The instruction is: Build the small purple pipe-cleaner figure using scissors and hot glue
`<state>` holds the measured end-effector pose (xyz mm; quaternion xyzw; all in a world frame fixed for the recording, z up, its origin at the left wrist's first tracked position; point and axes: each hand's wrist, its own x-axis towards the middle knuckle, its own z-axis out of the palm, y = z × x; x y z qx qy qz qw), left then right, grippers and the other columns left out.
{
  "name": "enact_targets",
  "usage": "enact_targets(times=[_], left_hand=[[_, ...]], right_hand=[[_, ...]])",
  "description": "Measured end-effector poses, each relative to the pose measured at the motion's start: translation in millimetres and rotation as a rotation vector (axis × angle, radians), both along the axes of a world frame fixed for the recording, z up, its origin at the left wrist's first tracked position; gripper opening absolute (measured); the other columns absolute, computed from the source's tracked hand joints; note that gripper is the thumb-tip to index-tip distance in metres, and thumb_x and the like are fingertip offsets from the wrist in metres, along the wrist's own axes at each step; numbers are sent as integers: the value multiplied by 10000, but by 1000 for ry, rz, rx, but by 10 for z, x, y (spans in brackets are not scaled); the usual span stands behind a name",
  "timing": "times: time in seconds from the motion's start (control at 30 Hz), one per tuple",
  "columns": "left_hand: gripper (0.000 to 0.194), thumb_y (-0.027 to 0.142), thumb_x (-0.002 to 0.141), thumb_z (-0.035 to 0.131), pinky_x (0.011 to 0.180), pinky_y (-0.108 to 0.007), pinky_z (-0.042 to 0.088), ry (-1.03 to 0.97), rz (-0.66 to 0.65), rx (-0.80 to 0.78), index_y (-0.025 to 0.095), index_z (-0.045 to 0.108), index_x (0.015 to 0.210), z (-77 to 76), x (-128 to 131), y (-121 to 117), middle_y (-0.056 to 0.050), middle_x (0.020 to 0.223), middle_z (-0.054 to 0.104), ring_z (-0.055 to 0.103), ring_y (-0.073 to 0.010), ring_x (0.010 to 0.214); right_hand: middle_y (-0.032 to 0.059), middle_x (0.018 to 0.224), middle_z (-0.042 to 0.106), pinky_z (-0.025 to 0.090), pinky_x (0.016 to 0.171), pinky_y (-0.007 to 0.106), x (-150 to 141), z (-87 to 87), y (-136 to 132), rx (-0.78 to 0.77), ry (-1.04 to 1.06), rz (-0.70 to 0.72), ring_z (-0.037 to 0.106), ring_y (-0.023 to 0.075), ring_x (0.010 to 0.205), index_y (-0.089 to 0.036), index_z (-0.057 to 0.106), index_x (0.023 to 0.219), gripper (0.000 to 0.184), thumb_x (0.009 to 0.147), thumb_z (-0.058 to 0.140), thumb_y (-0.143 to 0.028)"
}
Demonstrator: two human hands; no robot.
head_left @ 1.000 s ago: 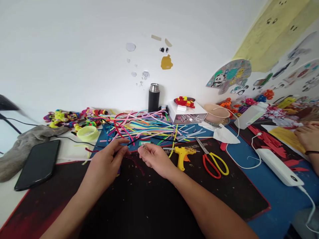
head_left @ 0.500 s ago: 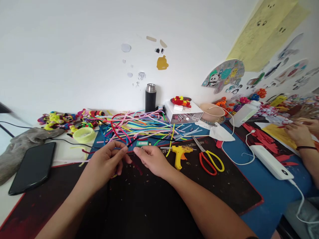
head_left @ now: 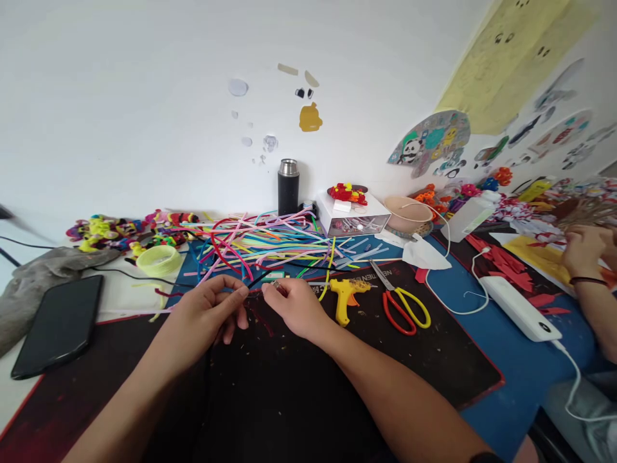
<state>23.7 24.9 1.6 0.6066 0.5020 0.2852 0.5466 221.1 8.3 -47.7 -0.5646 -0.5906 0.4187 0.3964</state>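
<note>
Pinching black stem (head_left: 259, 278) between thumb and finger — left hand (head_left: 209, 313), left of glue gun (head_left: 343, 301) | right hand (head_left: 297, 310) closed on small item (head_left: 276, 284), mostly hidden, nearer glue gun | scissors (head_left: 403, 307) right of glue gun | coloured stems (head_left: 270, 239) beyond it, leftward

The left hand's (head_left: 205, 312) fingertips hid the near end of a black strand (head_left: 259, 279), and I couldn't make out the tiny shiny thing (head_left: 276, 284) pinched in the right hand (head_left: 299, 310). That hand partly covered a green card (head_left: 270, 276). The small bits (head_left: 354, 225) inside the box (head_left: 330, 211) were too tiny to name. Grey cloth (head_left: 51, 267) ran out of sight at left, another person's arm (head_left: 595, 315) at right.
</note>
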Motion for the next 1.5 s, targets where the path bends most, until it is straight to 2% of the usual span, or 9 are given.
enact_targets(times=[0.37, 0.63, 0.77, 0.97, 1.13, 1.23, 1.37, 1.5], left_hand=[[564, 734, 741, 843, 398, -224, 303, 25, -17, -55, 234, 618, 873, 77, 36, -37, 12, 548, 693, 527, -145, 397], [547, 699, 704, 868, 382, -216, 270, -16, -17, -151, 240, 617, 862, 79, 32, -53, 30, 534, 663, 494, -133, 383], [548, 696, 707, 876, 386, -214, 258, -17, -20, -142, 239, 618, 863, 91, 38, -52, 30, 532, 664, 496, -133, 385], [512, 726, 818, 799, 446, -255, 353, 43, -36, 40, 251, 622, 893, 6, 19, -60, 22, 563, 692, 532, -156, 422], [389, 666, 942, 659, 540, -302, 439, 283, 23, 381, 278, 692, 942, -38, 16, -137, 1, 659, 756, 626, -208, 535], [330, 611, 966, 609, 581, -313, 449, 386, 28, 557, 297, 711, 948, -46, 4, -147, -6, 739, 818, 687, -225, 576], [291, 557, 963, 578, 602, -325, 436, 498, 54, 661, 306, 724, 967, -82, -54, -105, -23, 789, 852, 778, -269, 649], [312, 561, 970, 553, 622, -345, 443, 550, 43, 732, 308, 734, 952, -101, -93, -77, -57, 810, 854, 785, -300, 669]], right_hand=[[-65, 613, 381, 243, 600, 325, -21, 30, 15, -24, -19, -47, 346, 134, 622, -245, 382, 636, 488, 1014, 638, -418], [-64, 622, 396, 246, 608, 321, 2, -16, 26, -8, -19, -49, 360, 136, 631, -244, 391, 648, 468, 1008, 632, -422], [-61, 612, 384, 237, 607, 325, -13, -5, 18, -16, -36, -31, 360, 136, 628, -243, 395, 634, 492, 1013, 645, -431], [-56, 613, 377, 228, 605, 325, -25, -3, 7, -21, -39, -16, 362, 140, 629, -245, 391, 635, 497, 1012, 641, -449], [-57, 606, 395, 221, 604, 329, -34, -24, 14, -44, -44, -12, 369, 140, 614, -245, 414, 634, 494, 1010, 645, -468], [-61, 608, 382, 225, 612, 331, -33, -10, 18, -47, -33, -9, 366, 140, 613, -248, 401, 632, 492, 1012, 648, -440], [-64, 613, 356, 226, 621, 326, -7, 17, 28, -32, -9, -18, 356, 138, 627, -248, 372, 632, 505, 1024, 641, -418], [-62, 619, 368, 228, 625, 326, 7, 20, 29, -37, -10, -17, 361, 139, 636, -245, 379, 635, 502, 1029, 641, -413]])
